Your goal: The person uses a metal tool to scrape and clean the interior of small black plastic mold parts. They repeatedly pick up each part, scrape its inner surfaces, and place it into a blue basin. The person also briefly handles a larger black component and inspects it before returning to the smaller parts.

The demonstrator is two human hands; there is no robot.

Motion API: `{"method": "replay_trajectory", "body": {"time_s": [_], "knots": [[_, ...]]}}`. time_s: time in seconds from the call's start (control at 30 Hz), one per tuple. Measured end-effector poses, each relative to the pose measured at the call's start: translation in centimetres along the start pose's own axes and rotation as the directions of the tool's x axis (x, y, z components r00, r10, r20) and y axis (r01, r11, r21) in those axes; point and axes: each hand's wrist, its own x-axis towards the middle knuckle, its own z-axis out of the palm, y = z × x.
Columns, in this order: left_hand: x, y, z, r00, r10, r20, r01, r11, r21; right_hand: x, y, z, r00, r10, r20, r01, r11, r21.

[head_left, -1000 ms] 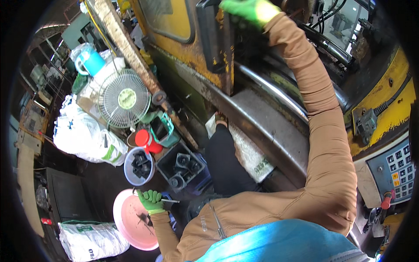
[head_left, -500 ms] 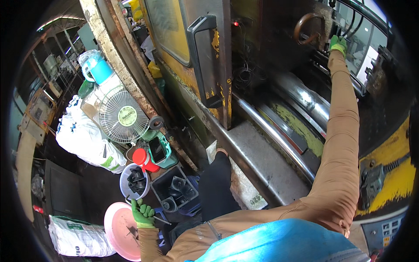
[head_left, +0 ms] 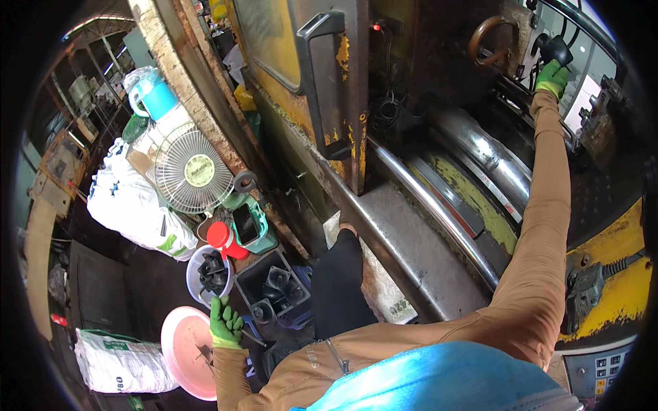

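Observation:
At the upper right my right arm reaches into the machine. My right hand [head_left: 552,79], in a green glove, is closed on a rounded black part [head_left: 556,49], which looks like moulded rubber. Down at the lower left, my gloved left hand [head_left: 225,323] has its fingers curled round a thin metal rod [head_left: 255,336]; one end sticks out to the right of the hand. That hand is beside a pink basin [head_left: 179,356] with a few dark scraps in it. Just beyond it stands a white tub [head_left: 195,274] of black parts.
A grey bin [head_left: 250,281] holds more black parts. Behind it are a red-lidded container [head_left: 221,236], a phone [head_left: 245,223] on a green box and a fan [head_left: 195,171]. The machine's door handle [head_left: 312,89], steel bars [head_left: 439,212] and brown handwheel [head_left: 488,44] lie ahead.
The black part now shows in my right hand, which has shifted slightly right and nearer. My left hand has moved up a little, still with the rod.

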Motion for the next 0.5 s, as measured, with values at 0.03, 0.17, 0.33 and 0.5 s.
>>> {"method": "replay_trajectory", "body": {"time_s": [0.03, 0.17, 0.33, 0.5], "knots": [[-0.3, 0.1, 1.1, 1.000, 0.014, -0.009, -0.013, 0.999, 0.051, -0.9, -1.7, -0.8, 0.999, 0.039, 0.027, -0.044, 0.968, 0.246], [-2.6, 0.6, 6.8, 0.988, 0.029, 0.151, -0.057, 0.982, 0.182, -6.3, -9.8, -3.8, 0.971, 0.058, 0.231, -0.232, 0.447, 0.864], [-6.1, 2.5, 12.9, 0.922, -0.031, 0.385, -0.080, 0.960, 0.268, -15.8, -21.5, -10.2, 0.864, -0.119, 0.489, -0.445, 0.275, 0.852], [-7.9, 4.2, 14.2, 0.819, 0.003, 0.574, -0.136, 0.972, 0.189, -28.7, -30.7, -17.9, 0.584, -0.535, 0.610, -0.376, 0.489, 0.787]]}}
